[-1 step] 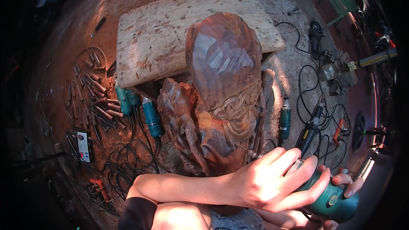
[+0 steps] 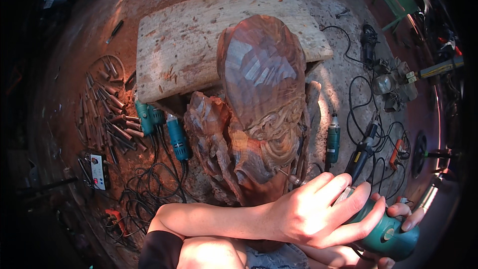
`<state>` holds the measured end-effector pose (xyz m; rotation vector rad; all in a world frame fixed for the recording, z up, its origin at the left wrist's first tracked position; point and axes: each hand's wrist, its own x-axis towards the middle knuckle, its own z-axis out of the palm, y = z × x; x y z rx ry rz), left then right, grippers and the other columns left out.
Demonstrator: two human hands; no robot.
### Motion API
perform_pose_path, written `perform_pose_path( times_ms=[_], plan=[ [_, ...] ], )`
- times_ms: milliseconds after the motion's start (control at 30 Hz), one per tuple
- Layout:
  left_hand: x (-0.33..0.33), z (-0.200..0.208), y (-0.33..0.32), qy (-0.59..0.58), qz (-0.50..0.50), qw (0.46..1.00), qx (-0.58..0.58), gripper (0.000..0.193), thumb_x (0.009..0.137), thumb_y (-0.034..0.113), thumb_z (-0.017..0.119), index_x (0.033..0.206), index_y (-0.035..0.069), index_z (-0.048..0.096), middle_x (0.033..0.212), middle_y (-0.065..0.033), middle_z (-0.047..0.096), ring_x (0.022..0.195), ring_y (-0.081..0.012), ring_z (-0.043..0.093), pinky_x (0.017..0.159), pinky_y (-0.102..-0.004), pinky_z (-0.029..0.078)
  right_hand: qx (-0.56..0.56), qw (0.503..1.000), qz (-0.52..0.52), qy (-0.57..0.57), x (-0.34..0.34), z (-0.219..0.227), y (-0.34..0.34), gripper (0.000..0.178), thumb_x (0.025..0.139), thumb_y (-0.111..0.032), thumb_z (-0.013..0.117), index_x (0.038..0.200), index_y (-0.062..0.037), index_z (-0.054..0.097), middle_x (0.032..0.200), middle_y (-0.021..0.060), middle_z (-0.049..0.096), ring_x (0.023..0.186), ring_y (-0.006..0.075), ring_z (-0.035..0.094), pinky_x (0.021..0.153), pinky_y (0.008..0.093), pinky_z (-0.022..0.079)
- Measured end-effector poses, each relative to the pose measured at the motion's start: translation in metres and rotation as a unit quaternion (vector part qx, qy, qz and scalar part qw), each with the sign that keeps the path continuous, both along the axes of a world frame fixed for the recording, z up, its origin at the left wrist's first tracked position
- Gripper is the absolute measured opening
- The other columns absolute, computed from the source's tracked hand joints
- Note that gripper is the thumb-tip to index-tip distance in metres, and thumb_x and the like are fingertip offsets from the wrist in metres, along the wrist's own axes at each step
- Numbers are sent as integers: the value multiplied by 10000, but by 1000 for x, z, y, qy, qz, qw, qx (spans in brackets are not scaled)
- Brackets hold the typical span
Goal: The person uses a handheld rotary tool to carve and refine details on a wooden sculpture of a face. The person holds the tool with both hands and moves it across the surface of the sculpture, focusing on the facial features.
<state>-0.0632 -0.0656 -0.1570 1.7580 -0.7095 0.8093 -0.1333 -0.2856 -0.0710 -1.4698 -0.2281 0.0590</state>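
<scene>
A carved reddish-brown wooden piece [image 2: 264, 74] stands in front of me, with a smooth faceted upper part and curling ridges lower down. My left forearm crosses to the right, and my left hand [image 2: 318, 211] is closed round the front of a green electric die grinder [image 2: 391, 236]. The fingers of my right hand [image 2: 406, 214] wrap round the grinder's rear body; its palm is hidden behind the tool. The thin metal bit [image 2: 294, 178] points left at the carving's lower right edge. Whether its tip touches the wood I cannot tell.
A worn wooden board [image 2: 184, 40] lies behind the carving. To the left are several chisels and gouges [image 2: 112, 114], blue-green power tools [image 2: 177, 137], a white control box [image 2: 98, 172] and tangled cords [image 2: 154, 184]. On the right lie another grinder [image 2: 332, 139] and a black tool [image 2: 363, 152].
</scene>
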Motion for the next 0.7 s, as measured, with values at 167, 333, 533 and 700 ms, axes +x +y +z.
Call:
perform_pose_path(
  times_ms=[167,333,533,700],
  plan=[
    [2,-9,0,-21,3,999,33,574,879,438,593,1292,60,722,1130,-173,695,836,-261,663,699,-341,542,-19,999,-23,-16,-2,-7,4,628,876,-250,871,1352,-152,474,1476,259,554,1383,470,548,1181,710,436],
    [0,-9,-6,-16,-47,999,24,651,918,528,554,1323,43,712,1132,-194,687,839,-289,672,699,-354,546,12,993,-69,-100,-9,-22,7,631,867,-292,863,1349,-154,480,1455,235,570,1359,433,566,1184,698,437],
    [2,-5,-4,-22,-25,999,13,686,918,552,555,1344,37,706,1135,-199,681,874,-314,687,708,-372,563,9,998,23,-58,0,-19,-15,619,863,-277,860,1342,-182,479,1537,244,512,1434,514,518,1162,793,417],
    [7,-12,-9,-62,43,996,38,646,914,506,580,1339,38,708,1139,-192,681,868,-308,687,708,-365,570,22,999,14,19,3,-7,-9,655,833,-196,884,1344,-217,474,1534,260,506,1473,652,413,1174,780,437]
  ],
)
